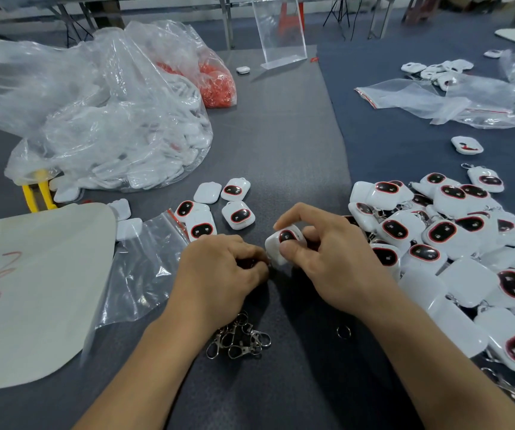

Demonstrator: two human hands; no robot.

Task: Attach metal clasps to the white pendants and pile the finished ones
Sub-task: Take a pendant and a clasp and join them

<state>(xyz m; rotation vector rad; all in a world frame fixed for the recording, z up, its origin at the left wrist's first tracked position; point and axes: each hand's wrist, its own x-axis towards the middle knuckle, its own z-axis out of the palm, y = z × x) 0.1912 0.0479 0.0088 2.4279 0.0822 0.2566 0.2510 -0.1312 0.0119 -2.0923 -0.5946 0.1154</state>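
Two-handed work at the near middle of the grey table point(281, 135). Pinching a white pendant point(284, 240) between thumb and curled fingers of the right hand point(327, 259), dark face up. Curling left hand point(219, 268) fingers tight against the pendant's left edge, around something too hidden to tell. Loose metal clasps point(240, 336) just near of the left hand; finished pile point(451, 243) at right; bagged pendants point(126, 135) far left.
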